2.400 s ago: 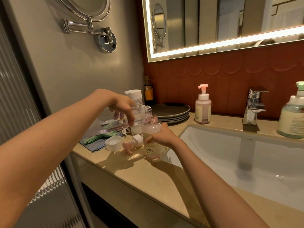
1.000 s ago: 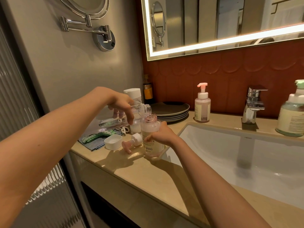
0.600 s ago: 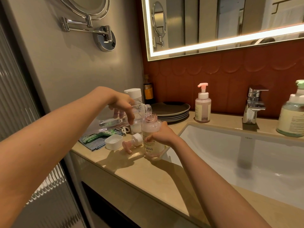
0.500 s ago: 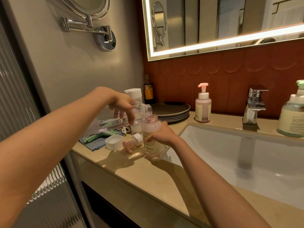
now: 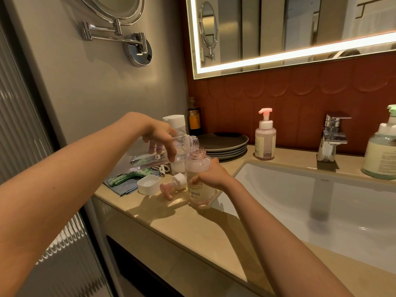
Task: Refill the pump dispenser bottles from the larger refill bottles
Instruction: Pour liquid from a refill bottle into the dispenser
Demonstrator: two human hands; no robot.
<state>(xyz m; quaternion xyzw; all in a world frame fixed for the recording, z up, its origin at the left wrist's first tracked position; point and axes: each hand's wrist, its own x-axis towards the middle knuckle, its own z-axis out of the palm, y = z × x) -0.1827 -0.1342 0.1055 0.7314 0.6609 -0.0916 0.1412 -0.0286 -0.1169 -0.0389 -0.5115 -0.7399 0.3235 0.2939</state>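
Two hands: both busy. The left hand [image 5: 159, 133] curls over the clear plastic refill bottle [image 5: 184, 144], and the right hand [image 5: 211, 175] grips the small pink-tinted dispenser bottle [image 5: 198, 168] round its belly.
Refill bottle: tipped almost level, with its long axis running left to right and its open mouth at the right end.
Dispenser bottle: upright on the beige stone counter [image 5: 192, 228] by the sink, its open neck just under that mouth.
Pump head: the pink-and-white pump head [image 5: 174, 184] lies just left of it.
Flow: cannot tell.
Next: probably more left-wrist tilt, with the mouth held over the neck.
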